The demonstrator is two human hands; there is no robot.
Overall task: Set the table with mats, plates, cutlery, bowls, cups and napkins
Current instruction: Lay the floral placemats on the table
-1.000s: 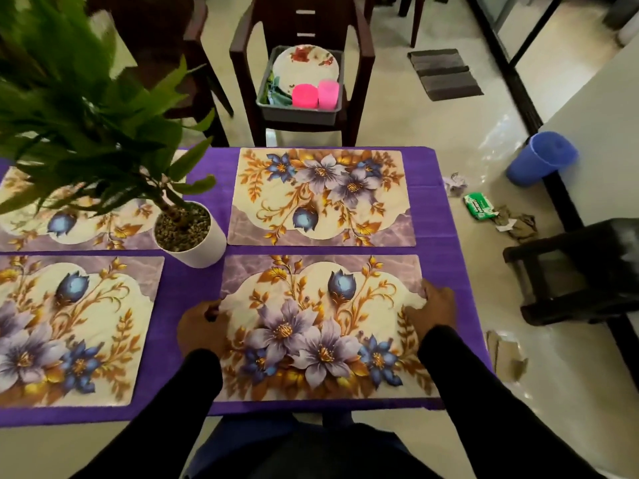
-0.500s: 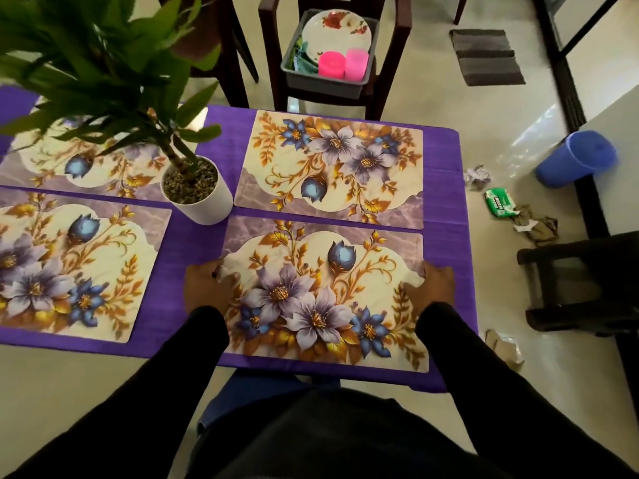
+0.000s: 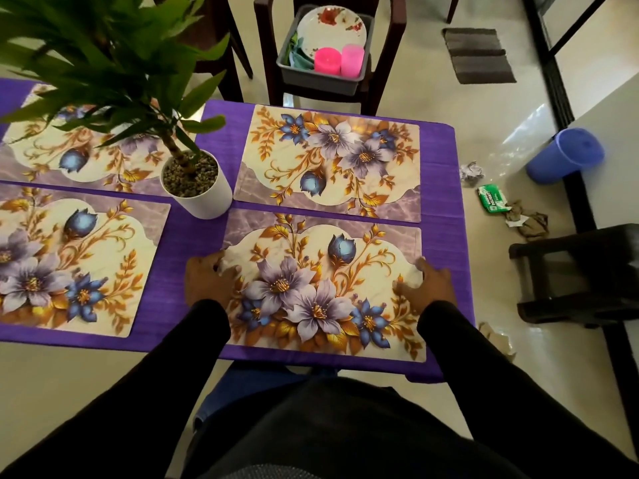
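Mats come first in this job, and the near-right mat [image 3: 325,288] lies flat on the purple-clothed surface [image 3: 442,188], close to its near edge and just shy of the far-right mat [image 3: 332,164], a strip of cloth showing between them. The left hand [image 3: 211,281] rests on the mat's left edge and the right hand [image 3: 427,286] on its right edge, fingers laid fairly flat, so each grip reads as released and pressing rather than clenched; this probably serves to square the mat with its neighbours. Two more mats lie to the left, the near-left mat [image 3: 69,264] and the far-left mat [image 3: 83,153], with a potted plant [image 3: 195,183] standing between the pairs. Beyond the surface a grey tub [image 3: 321,77] sits on a chair, holding a floral plate [image 3: 332,27] and two pink cups [image 3: 339,60], likely the next items to fetch.
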